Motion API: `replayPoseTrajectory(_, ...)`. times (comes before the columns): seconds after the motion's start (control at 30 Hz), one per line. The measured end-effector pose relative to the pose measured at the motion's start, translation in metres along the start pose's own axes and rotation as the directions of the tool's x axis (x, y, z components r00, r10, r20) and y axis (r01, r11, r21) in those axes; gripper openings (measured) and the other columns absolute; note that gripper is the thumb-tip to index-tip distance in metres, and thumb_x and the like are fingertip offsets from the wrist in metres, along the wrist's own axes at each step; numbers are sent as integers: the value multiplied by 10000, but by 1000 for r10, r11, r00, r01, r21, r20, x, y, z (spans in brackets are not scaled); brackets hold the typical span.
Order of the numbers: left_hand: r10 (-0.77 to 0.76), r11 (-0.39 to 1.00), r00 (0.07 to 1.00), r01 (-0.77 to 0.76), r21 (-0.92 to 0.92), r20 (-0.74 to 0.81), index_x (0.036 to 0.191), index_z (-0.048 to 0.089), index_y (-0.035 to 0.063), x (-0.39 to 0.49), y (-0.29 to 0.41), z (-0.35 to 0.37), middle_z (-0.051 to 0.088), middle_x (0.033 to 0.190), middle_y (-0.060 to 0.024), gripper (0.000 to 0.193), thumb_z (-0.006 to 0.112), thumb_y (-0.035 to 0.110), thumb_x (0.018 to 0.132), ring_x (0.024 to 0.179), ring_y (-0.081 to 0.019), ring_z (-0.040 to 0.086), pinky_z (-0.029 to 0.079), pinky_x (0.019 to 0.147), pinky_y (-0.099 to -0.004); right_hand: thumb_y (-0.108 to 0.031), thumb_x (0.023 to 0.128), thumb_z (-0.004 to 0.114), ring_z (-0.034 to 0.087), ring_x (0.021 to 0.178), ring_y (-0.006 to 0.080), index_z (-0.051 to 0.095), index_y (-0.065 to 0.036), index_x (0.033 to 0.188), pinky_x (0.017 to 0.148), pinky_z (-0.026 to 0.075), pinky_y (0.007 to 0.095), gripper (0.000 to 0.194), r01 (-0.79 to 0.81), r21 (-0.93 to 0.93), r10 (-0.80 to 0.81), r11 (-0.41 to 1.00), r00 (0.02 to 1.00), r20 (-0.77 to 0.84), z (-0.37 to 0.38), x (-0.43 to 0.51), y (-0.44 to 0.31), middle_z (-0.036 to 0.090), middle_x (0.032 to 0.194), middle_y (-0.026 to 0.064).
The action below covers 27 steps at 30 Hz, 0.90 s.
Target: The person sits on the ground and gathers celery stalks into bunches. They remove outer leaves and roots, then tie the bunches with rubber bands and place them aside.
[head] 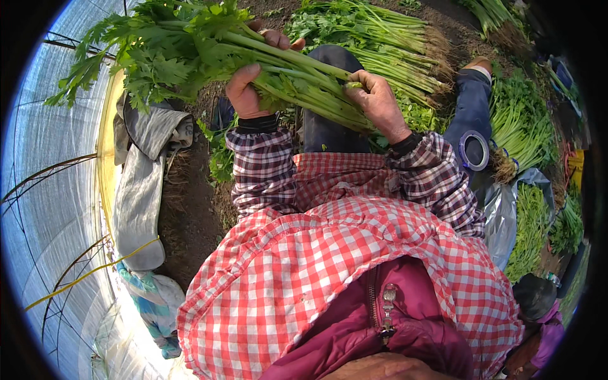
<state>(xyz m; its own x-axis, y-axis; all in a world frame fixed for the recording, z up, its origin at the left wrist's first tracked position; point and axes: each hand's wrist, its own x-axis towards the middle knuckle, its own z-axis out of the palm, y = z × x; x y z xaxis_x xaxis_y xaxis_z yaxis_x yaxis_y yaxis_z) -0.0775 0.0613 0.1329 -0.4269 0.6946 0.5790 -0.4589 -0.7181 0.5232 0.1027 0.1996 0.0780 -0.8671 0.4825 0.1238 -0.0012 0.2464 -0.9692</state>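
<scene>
A leafy celery bunch [304,71] lies slanted across the space above my knees, its leaves to the upper left and its stalk ends to the right. My left hand [251,88] supports it from below, thumb on the near side and fingertips showing beyond the stalks. Near the stalk ends, my right hand [375,99] has thumb and fingers closed on a small pale green stalk piece [353,85] against the bunch. Just beyond, a pile of celery with brown roots [408,52] rests on the soil.
A roll of blue-edged tape [474,150] sits by my right leg. Tied celery bundles [520,128] and a plastic sheet [501,223] with greens lie at the right. Another person in grey clothing [140,204] is at the left, beside the greenhouse film [57,128].
</scene>
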Motion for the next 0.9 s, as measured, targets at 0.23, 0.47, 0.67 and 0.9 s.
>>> replayPoseTrajectory(0.23,-10,998,999,7,-62,-39,1310,481,85,-5,-1,-12,546,1102,-109,452,607,138,879,1100,-283,555,366,1113,-560,-233,1001,614,512,776,63,635,-35,1014,707,438,237,199,-19,407,46,913,997,-57,-6,-5,11,617,876,-21)
replayPoseTrajectory(0.47,26,991,999,-30,-128,-27,1297,486,79,-11,3,-19,542,1080,-96,448,612,125,870,1072,-262,552,345,1124,-562,-145,935,624,569,748,151,622,8,1054,690,460,304,194,-6,-242,-16,970,996,-87,-33,-25,16,620,843,85)
replayPoseTrajectory(0.67,2,1000,999,-3,-27,-49,1356,432,92,-11,4,-14,520,1128,-100,554,615,128,834,1105,-263,530,342,1133,-569,-138,891,669,677,815,247,682,30,1025,709,516,348,215,223,-249,-240,943,970,-42,-18,-40,-8,686,913,142)
replayPoseTrajectory(0.9,-4,998,1000,4,60,-3,1458,342,100,-12,7,1,498,1177,-142,707,613,142,806,1161,-306,511,360,1139,-572,-137,805,722,648,826,296,704,-25,1025,717,522,374,248,352,-303,-392,886,917,-79,30,-23,-18,627,935,111)
